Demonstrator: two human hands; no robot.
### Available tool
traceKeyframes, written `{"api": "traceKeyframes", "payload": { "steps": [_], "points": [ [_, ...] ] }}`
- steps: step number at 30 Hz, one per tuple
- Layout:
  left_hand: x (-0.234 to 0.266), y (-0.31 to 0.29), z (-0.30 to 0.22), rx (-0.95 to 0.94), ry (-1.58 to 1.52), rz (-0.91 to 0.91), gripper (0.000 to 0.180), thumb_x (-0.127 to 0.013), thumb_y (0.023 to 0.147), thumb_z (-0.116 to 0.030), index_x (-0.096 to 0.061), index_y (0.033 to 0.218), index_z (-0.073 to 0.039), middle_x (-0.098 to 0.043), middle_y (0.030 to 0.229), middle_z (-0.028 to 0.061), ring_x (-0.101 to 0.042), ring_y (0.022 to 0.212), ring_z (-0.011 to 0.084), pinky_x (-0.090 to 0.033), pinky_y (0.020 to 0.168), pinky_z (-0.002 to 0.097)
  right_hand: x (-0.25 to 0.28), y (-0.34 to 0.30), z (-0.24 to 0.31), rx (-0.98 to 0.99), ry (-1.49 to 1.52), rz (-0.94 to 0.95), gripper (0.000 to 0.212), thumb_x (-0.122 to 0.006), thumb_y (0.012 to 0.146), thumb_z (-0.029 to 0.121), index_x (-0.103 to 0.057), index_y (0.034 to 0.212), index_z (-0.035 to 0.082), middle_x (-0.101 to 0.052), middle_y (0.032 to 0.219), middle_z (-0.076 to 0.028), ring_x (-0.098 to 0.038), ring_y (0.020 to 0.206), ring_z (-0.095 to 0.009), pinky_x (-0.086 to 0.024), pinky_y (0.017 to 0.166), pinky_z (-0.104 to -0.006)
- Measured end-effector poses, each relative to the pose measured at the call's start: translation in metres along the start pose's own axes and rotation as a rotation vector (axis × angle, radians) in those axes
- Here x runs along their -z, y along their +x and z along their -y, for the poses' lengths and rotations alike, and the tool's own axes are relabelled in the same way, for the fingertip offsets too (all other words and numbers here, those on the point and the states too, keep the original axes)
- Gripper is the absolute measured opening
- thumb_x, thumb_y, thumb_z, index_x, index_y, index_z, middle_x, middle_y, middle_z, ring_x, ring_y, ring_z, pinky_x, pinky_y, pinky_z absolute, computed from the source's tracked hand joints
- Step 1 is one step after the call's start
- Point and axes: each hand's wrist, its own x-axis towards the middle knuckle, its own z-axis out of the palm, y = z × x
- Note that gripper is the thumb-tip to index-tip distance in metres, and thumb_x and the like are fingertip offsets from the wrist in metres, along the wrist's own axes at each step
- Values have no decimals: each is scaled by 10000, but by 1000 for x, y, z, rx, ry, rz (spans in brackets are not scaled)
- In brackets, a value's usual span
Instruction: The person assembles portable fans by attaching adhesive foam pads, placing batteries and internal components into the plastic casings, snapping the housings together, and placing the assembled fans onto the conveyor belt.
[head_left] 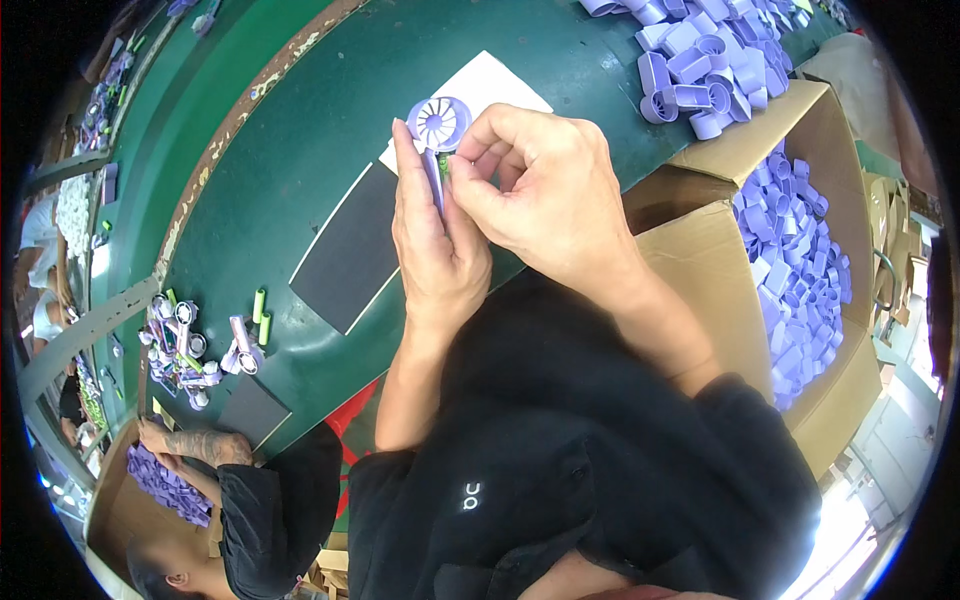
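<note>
A purple handheld fan (438, 122) with white blades lies in my left hand (435, 250), its round head up and its handle along the palm. My left fingers are pressed together around the handle. Beside the handle shows a small green part (445, 165); its kind is not clear. My right hand (560, 190) closes thumb and forefinger in a pinch right at the fan's handle. Whatever is between those fingertips is too small or hidden to make out. Under the hands lie a white sheet (490, 85) and a black mat (350, 250) on the green table (560, 60).
Purple plastic housings (700, 65) are heaped at the far right of the table. A cardboard box (700, 280) with more purple parts (795, 270) stands at my right. Fan parts and green cylinders (262, 315) lie left, near a co-worker's hands (170, 440). A metal-edged conveyor runs beyond.
</note>
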Motion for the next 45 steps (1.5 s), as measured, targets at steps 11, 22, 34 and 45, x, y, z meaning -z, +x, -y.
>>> {"api": "traceKeyframes", "payload": {
  "steps": [11,22,34,45],
  "points": [
    [2,8,-13,101,-113,-9,639,-514,1029,14,-265,1616,53,-669,1283,200,-670,1139,255,-524,978,363,2,-3,5,210,-214,32,76,-741,830,70,-701,871,21,-679,758,-112,-675,638,-283,-534,584,-378],
    [5,4,-12,206,-570,54,628,-434,1078,11,-176,1651,18,-459,1575,143,-489,1403,196,-358,1190,332,7,-5,4,269,-364,195,86,-671,873,95,-685,863,10,-687,846,-139,-717,777,-327,-597,682,-428],
    [75,-6,2,475,-905,-84,492,-563,980,-5,-428,1452,33,-608,1312,223,-612,907,199,-548,743,326,19,6,-31,172,-127,180,123,-740,865,107,-717,949,20,-679,846,-109,-692,728,-292,-550,667,-390],
    [83,-44,17,677,-1062,-107,549,-523,972,29,-380,1502,17,-578,1329,223,-585,943,206,-657,707,336,-55,-4,-72,259,-284,258,300,-766,871,78,-721,1161,15,-637,958,-114,-666,799,-290,-553,737,-399]
  ]
}}
